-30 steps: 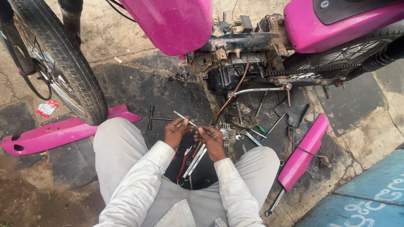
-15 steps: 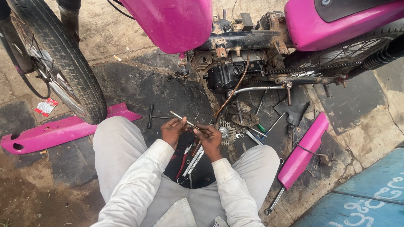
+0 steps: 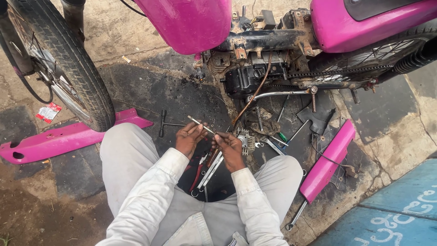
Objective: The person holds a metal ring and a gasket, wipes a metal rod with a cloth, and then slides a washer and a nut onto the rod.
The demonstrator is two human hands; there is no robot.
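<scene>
I squat on the ground in pale clothes before a pink motorcycle (image 3: 191,23) with its engine (image 3: 248,75) exposed. My left hand (image 3: 189,139) grips a thin metal rod (image 3: 200,124) that sticks out up and to the left. My right hand (image 3: 229,146) is closed close beside it, fingertips at the rod's near end; what it pinches is too small to tell. Spanners and red-handled pliers (image 3: 207,166) lie on the ground just under both hands, between my knees.
The front wheel (image 3: 63,68) stands at the left. One pink side panel (image 3: 63,139) lies left of my knee, another (image 3: 327,159) at the right. A black T-handle wrench (image 3: 164,123), a green-handled screwdriver (image 3: 281,135) and loose parts lie on the oily ground. Blue painted surface (image 3: 391,218) at lower right.
Both hands have stayed together over the tools, only shifting slightly around the rod. Nothing else has moved.
</scene>
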